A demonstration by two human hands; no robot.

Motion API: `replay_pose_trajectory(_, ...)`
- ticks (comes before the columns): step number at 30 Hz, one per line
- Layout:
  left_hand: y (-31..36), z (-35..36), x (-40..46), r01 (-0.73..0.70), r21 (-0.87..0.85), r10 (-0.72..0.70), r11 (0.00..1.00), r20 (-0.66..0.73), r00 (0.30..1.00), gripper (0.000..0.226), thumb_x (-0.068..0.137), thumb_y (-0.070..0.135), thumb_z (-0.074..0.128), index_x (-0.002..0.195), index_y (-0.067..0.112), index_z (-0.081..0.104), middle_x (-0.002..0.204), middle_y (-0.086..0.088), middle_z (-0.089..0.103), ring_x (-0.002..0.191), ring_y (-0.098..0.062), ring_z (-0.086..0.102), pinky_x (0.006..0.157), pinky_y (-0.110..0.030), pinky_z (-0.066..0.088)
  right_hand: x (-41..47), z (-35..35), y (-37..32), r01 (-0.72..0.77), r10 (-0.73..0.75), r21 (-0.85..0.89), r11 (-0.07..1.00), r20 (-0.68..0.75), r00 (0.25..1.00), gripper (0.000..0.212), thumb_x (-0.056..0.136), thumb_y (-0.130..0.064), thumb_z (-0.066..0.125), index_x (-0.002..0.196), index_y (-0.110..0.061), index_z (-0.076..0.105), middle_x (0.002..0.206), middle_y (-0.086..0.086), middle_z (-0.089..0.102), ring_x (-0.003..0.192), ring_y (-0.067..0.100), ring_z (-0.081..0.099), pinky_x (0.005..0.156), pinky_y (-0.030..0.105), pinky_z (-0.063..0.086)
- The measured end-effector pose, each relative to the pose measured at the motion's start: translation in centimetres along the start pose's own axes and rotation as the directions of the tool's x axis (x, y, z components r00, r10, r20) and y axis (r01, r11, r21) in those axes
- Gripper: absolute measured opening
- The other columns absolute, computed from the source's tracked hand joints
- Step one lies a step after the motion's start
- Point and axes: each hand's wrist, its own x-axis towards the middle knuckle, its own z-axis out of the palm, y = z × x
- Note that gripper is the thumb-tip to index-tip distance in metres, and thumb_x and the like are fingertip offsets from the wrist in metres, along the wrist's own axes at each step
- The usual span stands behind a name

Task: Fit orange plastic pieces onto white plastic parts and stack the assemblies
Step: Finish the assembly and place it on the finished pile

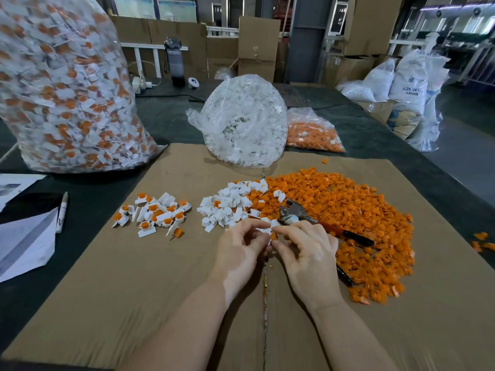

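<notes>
Counting the scene, I logged the items below.
Hands: two; my left hand (pixel 242 253) and right hand (pixel 308 253) met over the cardboard sheet (pixel 166 277), fingers curled.
Grip: left fingertips pinched a white part (pixel 263 231); right thumb and forefinger pinched an orange piece (pixel 273 236) against it, the two touching.
Orange pieces, loose: one broad heap (pixel 348 210) to the right of the hands, too many for me to count.
White parts, loose: one smaller pile (pixel 227 204) just beyond the hands, touching the orange heap's left edge; I could not count them exactly.
Assemblies: one scattered cluster (pixel 152 214) left of the white pile and apart from it, perhaps twenty pieces, lying loose rather than stacked.
Bags: three clear ones; a tall bag of assemblies (pixel 67 89) at far left, a bag of white parts (pixel 245 121) at centre, a bag of orange pieces (pixel 312 135) beside it.
Tools: one pair of pliers (pixel 297 210) on the orange heap; one marker pen (pixel 62 212) at left beside papers (pixel 24 245).
Surface: brown cardboard over a dark table (pixel 160 113).
Room: I saw a workshop with cardboard boxes (pixel 257 41), one water bottle (pixel 174 62) and white sacks (pixel 409 79) on the right.
</notes>
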Motion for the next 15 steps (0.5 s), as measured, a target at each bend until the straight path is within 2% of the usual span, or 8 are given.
replay_pose_trajectory(4,-0.08,-0.08,0.06,-0.020,0.029,0.021,0.999,-0.007,1.000,0.013,0.085,0.003,0.063,0.097,0.010,0.065,0.066,-0.006,0.061,0.058,-0.008,0.061,0.058,-0.016,0.049,0.00,-0.14,-0.07,0.010,-0.010,0.004,1.000,0.001,1.000,0.018,0.074,-0.016,0.072,0.092,-0.018,0.072,0.083,-0.005,0.063,0.080,0.022,0.056,0.076,0.036,0.029)
replay_pose_trajectory(7,-0.13,-0.10,0.11,-0.031,0.050,0.031,0.998,-0.007,0.999,0.014,0.084,0.005,0.065,0.096,0.012,0.065,0.067,-0.007,0.062,0.059,-0.009,0.062,0.059,-0.016,0.049,0.02,-0.16,-0.10,0.016,-0.016,0.000,1.000,-0.005,1.000,0.022,0.071,-0.011,0.078,0.091,-0.018,0.072,0.083,-0.005,0.064,0.080,0.022,0.057,0.076,0.036,0.029)
replay_pose_trajectory(15,0.23,-0.21,0.02,-0.039,0.069,0.038,0.997,0.009,0.999,0.015,0.085,0.004,0.064,0.099,0.008,0.065,0.068,-0.006,0.060,0.055,-0.002,0.059,0.055,-0.011,0.046,0.06,-0.14,-0.14,0.030,-0.030,-0.020,0.999,-0.002,1.000,0.021,0.072,-0.012,0.079,0.091,-0.018,0.071,0.083,-0.006,0.064,0.080,0.021,0.057,0.076,0.034,0.028)
